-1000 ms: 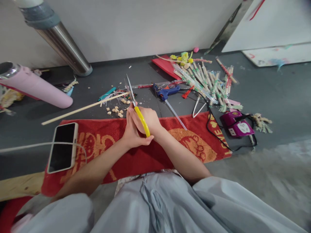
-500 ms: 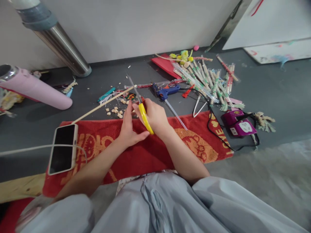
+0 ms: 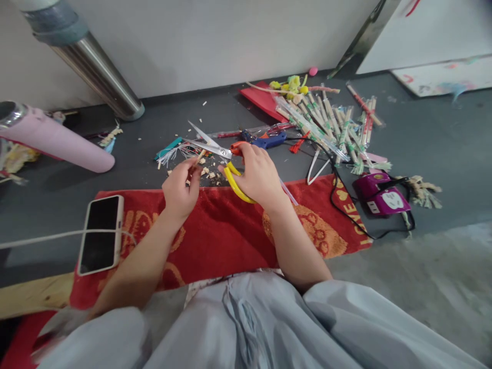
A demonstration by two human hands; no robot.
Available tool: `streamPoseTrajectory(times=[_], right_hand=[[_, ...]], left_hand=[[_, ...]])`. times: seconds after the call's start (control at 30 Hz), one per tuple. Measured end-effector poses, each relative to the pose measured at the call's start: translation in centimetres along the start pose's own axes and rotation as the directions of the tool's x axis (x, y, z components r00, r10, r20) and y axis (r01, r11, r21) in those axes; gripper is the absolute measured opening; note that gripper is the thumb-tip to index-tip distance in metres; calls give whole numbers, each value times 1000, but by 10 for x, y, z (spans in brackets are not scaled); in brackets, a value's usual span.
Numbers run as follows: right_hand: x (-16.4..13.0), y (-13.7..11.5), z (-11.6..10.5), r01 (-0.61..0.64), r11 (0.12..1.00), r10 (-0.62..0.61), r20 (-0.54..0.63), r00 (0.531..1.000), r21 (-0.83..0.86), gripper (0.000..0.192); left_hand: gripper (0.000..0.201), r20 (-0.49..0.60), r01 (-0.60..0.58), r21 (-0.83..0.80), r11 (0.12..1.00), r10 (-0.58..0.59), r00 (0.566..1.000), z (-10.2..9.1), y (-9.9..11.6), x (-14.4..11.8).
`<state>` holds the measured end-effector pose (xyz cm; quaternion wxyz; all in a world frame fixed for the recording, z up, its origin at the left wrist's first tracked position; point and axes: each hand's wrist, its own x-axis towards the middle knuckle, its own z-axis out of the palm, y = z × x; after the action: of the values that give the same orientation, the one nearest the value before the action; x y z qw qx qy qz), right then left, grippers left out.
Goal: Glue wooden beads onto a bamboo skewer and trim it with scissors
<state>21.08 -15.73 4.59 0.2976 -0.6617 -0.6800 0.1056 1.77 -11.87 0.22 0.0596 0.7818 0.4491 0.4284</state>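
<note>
Pink tube [image 3: 57, 141]: lies on its side on the dark floor [image 3: 442, 148] at the far left, its metal-rimmed open end toward the left edge.
Steel pipe [image 3: 96, 72]: slants from the upper left down to the floor at the wall, behind the tube.
Phone [image 3: 100, 233]: lies face up on the left end of the red towel [image 3: 215, 241], with a white cable [image 3: 46, 237] running off to the left.
Left hand [image 3: 180, 187]: hovers over the towel's far edge and pinches a short wooden stick [image 3: 199, 157] between thumb and fingertips; the stick's tip points up and to the right, toward the blades.
Wood bits [image 3: 205, 173]: small cut pieces lie scattered on the floor just beyond the towel, between the two hands.
Scissors [image 3: 221, 159]: yellow-handled, blades spread wide and pointing left; the stick's tip sits just beside the lower blade, though whether they touch I cannot tell.
Right hand [image 3: 259, 174]: closed through the yellow handle loops, holding the scissors over the towel's far edge.
Glue gun [image 3: 269, 139]: blue, on the floor just behind the right hand and partly hidden by it.
Wrapped sticks [image 3: 330, 128]: a loose heap of sticks in clear sleeves lies to the right, well apart from the hands.
Purple device [image 3: 382, 197]: sits on the floor past the towel's right end, with a black cord [image 3: 342, 202] looping across the towel's corner.
</note>
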Motion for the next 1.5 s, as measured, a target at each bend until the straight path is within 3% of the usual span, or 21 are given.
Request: streamPoseTrajectory(times=[0.13, 0.33, 0.53, 0.63, 0.77, 1.2, 1.5], right_hand=[[0, 3, 1, 48, 999, -48, -21, 999, 21, 65], [-2, 4, -2, 104, 994, -103, -33, 994, 44, 67], [-4, 5, -4, 124, 991, -123, -6, 992, 60, 66], [-4, 5, -4, 118, 991, -119, 1, 993, 55, 66], [-3, 5, -5, 112, 993, -112, 8, 994, 42, 69], [-3, 7, -4, 91, 996, -92, 50, 995, 23, 74], [-1, 1, -6, 8, 1000, -6, 115, 993, -15, 66]], left_hand=[[22, -67, 3, -67, 998, -7, 998, 0, 0, 0], [15, -175, -135, -133, 982, 111, 978, -3, 4, 4], [19, -76, -37, -272, 962, 17, 997, -1, 6, 1], [22, -29, 32, -282, 959, -42, 999, -1, 7, 0], [23, -19, 38, -290, 956, -46, 999, -2, 9, 0], [28, -31, -67, -55, 996, 66, 997, -6, 7, 1], [32, 21, -55, 51, 997, 54, 998, -8, 5, 2]])
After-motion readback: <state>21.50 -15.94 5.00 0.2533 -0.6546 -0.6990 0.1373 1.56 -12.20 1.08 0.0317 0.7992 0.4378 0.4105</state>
